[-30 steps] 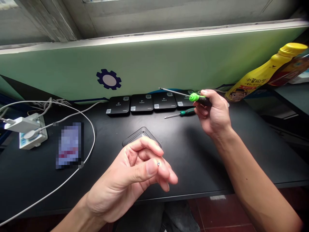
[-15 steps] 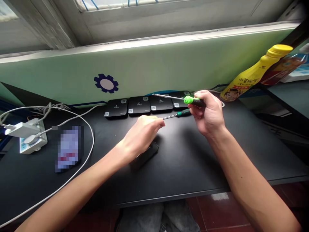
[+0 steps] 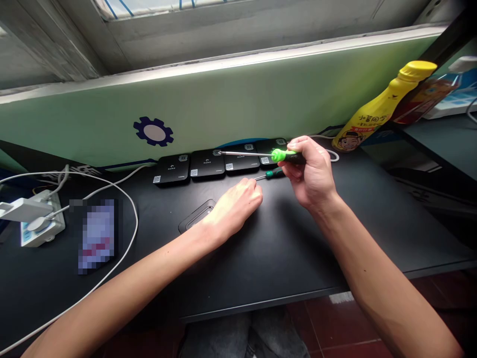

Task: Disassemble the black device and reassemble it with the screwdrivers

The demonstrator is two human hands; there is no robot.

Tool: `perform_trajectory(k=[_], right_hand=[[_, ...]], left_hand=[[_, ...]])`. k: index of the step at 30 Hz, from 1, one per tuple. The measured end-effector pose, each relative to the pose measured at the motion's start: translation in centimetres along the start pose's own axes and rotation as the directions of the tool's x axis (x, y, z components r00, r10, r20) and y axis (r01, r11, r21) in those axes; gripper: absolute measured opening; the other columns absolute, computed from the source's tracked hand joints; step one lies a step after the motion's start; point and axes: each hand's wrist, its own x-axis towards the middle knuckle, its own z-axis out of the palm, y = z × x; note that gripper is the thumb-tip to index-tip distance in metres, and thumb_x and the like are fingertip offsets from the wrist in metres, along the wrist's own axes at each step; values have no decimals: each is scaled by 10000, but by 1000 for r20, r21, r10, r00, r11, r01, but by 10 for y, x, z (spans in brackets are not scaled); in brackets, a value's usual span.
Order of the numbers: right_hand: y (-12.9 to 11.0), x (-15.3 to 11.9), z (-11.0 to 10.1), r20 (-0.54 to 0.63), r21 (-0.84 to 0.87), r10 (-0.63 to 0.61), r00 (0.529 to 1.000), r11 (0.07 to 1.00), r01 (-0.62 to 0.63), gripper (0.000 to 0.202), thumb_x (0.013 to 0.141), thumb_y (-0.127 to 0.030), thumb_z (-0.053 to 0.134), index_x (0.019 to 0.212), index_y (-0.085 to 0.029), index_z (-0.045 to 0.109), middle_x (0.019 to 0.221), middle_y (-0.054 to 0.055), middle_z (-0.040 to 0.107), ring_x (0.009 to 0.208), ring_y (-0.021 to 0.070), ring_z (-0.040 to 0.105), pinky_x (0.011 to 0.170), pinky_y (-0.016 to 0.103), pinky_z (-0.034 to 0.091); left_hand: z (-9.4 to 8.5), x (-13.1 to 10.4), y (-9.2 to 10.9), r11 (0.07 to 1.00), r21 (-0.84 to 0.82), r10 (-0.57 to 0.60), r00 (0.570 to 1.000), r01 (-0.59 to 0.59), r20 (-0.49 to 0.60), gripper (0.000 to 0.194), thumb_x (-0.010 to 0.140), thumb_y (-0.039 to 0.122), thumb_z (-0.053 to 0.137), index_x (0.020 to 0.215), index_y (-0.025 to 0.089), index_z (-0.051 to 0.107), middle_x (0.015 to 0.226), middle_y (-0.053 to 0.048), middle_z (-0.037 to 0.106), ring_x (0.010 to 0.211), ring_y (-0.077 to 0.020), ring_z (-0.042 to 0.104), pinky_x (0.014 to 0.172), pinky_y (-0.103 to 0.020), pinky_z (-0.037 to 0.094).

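Note:
My right hand [image 3: 311,174] is closed round the green and black handle of a screwdriver [image 3: 281,155], whose shaft points left above the black boxes. My left hand [image 3: 238,204] has its fingers curled down over the middle of the desk; what they hold, if anything, is hidden. Partly under my left forearm lies a flat black casing piece [image 3: 199,211]. A second screwdriver [image 3: 274,173], with a dark green handle, rests on the desk between my hands. Several black boxes stand in a row at the back, the leftmost box [image 3: 171,170] being fully visible.
On the left of the black desk [image 3: 261,278] are a white power strip [image 3: 42,226], looping white cables and a blurred bluish item [image 3: 97,236]. A yellow bottle [image 3: 383,107] stands at the back right beside a reddish bottle [image 3: 425,99]. A green panel [image 3: 223,104] borders the back.
My left hand has turned and moved slightly right. The black casing piece now shows on the left side of that hand. The view has shifted a little.

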Motion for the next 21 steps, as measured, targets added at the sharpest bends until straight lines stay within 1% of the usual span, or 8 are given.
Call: perform_trajectory(k=[4, 7, 10, 12, 14, 16, 18, 21], right_hand=[[-2, 0, 0, -8, -17, -10, 1000, 1000, 10, 331, 753, -315, 905, 770, -220, 588, 719, -38, 557, 506, 79, 574, 388, 195, 231], [-3, 0, 1, -15, -20, -8, 1000, 1000, 8, 291, 734, -300, 876, 759, -221, 598, 700, -42, 562, 486, 66, 527, 387, 198, 227], [-4, 0, 2, -31, -19, -2, 1000, 1000, 2, 252, 716, -277, 851, 750, -221, 607, 681, -42, 564, 503, 81, 556, 388, 201, 232], [-4, 0, 2, -41, -16, -2, 999, 1000, 1, 243, 716, -274, 843, 751, -221, 609, 672, -42, 564, 513, 92, 578, 390, 203, 234], [-3, 1, 2, -49, -8, -3, 999, 1000, 2, 231, 721, -271, 837, 757, -219, 615, 666, -42, 565, 516, 99, 591, 390, 205, 225], [-3, 1, 1, -49, -5, -1, 999, 1000, 1, 224, 728, -274, 838, 768, -218, 625, 664, -39, 578, 515, 101, 590, 390, 205, 218], [-2, 1, 1, -44, -8, 9, 999, 1000, -9, 234, 730, -282, 849, 776, -218, 629, 671, -35, 601, 511, 96, 579, 391, 204, 223], [-2, 0, 1, -29, -4, 42, 999, 999, -42, 269, 719, -279, 876, 794, -220, 625, 680, -36, 624, 495, 81, 550, 386, 196, 214]], left_hand=[[4, 2, 2, 1000, 14, 10, 1000, -10, 7, 366, 956, -133, 429, 1069, 137, 650, 1155, -159, 695, 1031, -291, 647, 824, -373, 529], [8, 3, 0, 1000, 1, 15, 1000, -15, -15, 345, 979, -108, 438, 1052, 141, 664, 1137, -152, 706, 1023, -296, 665, 817, -384, 550], [6, -2, -8, 994, -109, -43, 990, 28, -135, 213, 1071, 20, 518, 1123, 144, 682, 1163, -142, 728, 1065, -302, 699, 855, -395, 581], [1, -13, -17, 969, -235, -140, 955, 78, -260, 153, 1122, 161, 590, 1246, 151, 679, 1247, -139, 743, 1147, -303, 721, 958, -413, 594], [-4, -31, -25, 928, -351, -261, 894, 128, -363, 188, 1160, 268, 577, 1294, 186, 679, 1270, -106, 763, 1135, -279, 747, 993, -421, 596], [-6, -55, -30, 884, -421, -375, 849, 205, -373, 212, 1161, 361, 586, 1265, 213, 697, 1244, -83, 776, 1142, -281, 756, 1015, -444, 594], [-2, -80, -29, 847, -440, -461, 827, 300, -322, 369, 1098, 502, 679, 1346, 228, 680, 1308, -98, 759, 1201, -322, 741, 1052, -497, 596], [15, -111, -17, 843, -402, -477, 843, 358, -247, 915, 899, 708, 838, 1598, 212, 518, 1462, -173, 672, 1333, -427, 664, 1143, -612, 562]])
